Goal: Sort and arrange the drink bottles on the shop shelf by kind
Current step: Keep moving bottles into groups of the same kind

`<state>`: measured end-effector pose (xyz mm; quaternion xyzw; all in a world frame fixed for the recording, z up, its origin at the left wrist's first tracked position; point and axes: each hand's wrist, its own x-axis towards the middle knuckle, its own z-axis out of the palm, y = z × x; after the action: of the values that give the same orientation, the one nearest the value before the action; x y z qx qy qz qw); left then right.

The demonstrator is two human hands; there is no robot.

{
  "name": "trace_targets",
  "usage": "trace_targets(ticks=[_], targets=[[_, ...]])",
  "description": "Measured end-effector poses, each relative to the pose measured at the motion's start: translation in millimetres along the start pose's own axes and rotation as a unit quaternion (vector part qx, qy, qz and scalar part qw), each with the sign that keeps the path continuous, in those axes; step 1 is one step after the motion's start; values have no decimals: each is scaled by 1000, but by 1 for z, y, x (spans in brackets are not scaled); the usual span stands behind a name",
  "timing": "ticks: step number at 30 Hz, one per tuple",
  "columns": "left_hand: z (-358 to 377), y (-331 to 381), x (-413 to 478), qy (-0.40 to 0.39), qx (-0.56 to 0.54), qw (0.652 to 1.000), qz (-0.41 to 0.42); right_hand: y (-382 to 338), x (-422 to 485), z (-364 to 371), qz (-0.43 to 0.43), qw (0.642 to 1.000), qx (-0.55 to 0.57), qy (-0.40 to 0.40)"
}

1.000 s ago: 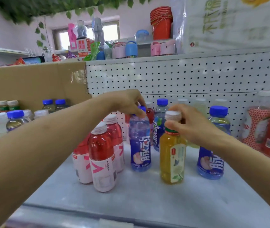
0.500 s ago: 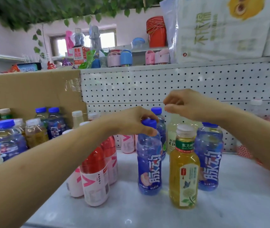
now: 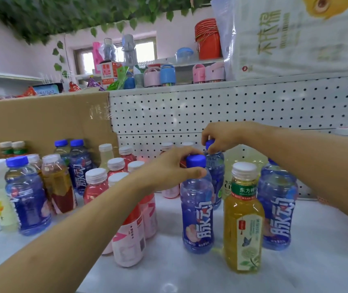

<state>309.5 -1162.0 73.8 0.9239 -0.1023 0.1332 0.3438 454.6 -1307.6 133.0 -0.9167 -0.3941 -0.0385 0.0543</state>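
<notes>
Left grip round blue bottle, right grip half-hiding rear cap

Both arms bare, reaching forward. Left forearm comes in from lower left, runs diagonally up-right. Left hand palm down, fingers curled round the neck of the front blue-capped bottle, thumb lying across just under the cap. Right forearm comes in from the right edge, angled up-left, wrist bent down. Right hand higher and farther back, fingertips pinching the cap of the rear blue-capped bottle. Hands close, not touching.
</notes>
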Motion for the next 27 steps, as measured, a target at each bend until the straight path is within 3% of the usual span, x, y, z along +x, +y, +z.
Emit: trace_targets(ticks=[4, 12, 16, 27], targets=[[12, 2, -9, 15, -10, 1000, -10, 5, -18, 4, -31, 999, -8, 41], [4, 2, -30, 33, 24, 999, -11, 9, -49, -2, -50, 998, 20, 37], [5, 2, -34, 56, 10, 998, -25, 17, -64, -10, -42, 995, 24, 87], [20, 5, -37, 108, -12, 993, -52, 56, -99, -55, 76, 965, 23, 252]])
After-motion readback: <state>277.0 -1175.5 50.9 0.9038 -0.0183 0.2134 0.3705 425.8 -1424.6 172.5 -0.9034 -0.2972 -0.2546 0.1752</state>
